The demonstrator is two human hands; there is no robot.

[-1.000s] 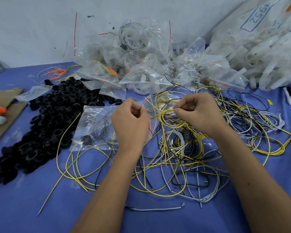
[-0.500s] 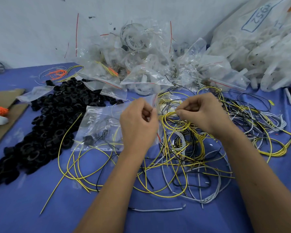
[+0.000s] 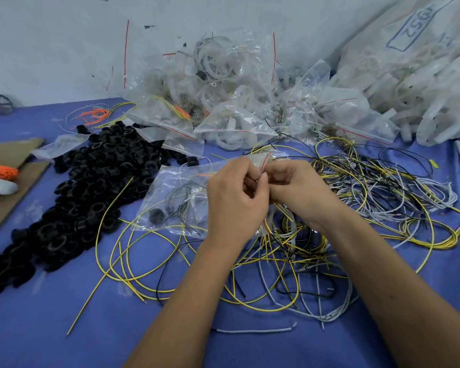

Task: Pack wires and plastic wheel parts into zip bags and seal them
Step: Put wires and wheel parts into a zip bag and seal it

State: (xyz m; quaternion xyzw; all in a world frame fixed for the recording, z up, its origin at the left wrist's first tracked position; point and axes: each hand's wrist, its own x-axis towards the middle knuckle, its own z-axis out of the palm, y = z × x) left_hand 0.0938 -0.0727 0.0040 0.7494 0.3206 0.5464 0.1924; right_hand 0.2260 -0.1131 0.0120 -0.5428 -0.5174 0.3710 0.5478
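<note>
Layout: hands mid-surface over bag and wires

Left hand (image 3: 234, 200) and right hand (image 3: 298, 192) meet at the bag (image 3: 175, 197) mouth. Bag lies on the surface (image 3: 51, 328), wheel parts (image 3: 91, 187) to its left, wires (image 3: 343, 221) right and in front, filled bags (image 3: 223, 102) behind.

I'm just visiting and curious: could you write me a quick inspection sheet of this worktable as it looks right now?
Surface: blue table, mostly covered.
Job's things: clear zip bag holding wires and a black part, its red-striped mouth between both hands; black wheel parts heaped left; packed bags piled at back.
Clutter: cardboard and orange bundle at left edge.
Grips: left hand and right hand both pinch the bag's mouth.
Cables: loose yellow, black and white wires tangled right.
Surroundings: grey wall; large white sack, right.
</note>
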